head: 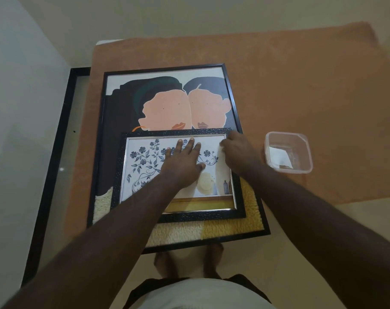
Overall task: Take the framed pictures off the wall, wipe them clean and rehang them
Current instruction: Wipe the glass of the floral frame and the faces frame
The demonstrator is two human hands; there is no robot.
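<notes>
Two frames lie stacked on the orange textured cloth (278,85) that covers the table: the small floral picture in its black pebbled frame with a silver inner edge (180,208) sits flat on the lower half of the large thin black-framed portrait of two peach faces (167,97). The left hand (183,161) is laid palm-down on the small picture's glass, fingers straight and slightly spread over the blue flowers. The right hand (236,150) is at the frame's upper right corner, its fingers curled, with a bit of white material (220,145) showing at the fingertips; whether it pinches that piece I cannot tell for sure. Just right of the frames stands a clear square plastic container (288,152) with something white inside. A black-edged glass panel (56,152) lies left of the cloth. Bare feet (187,264) show below the table edge.
</notes>
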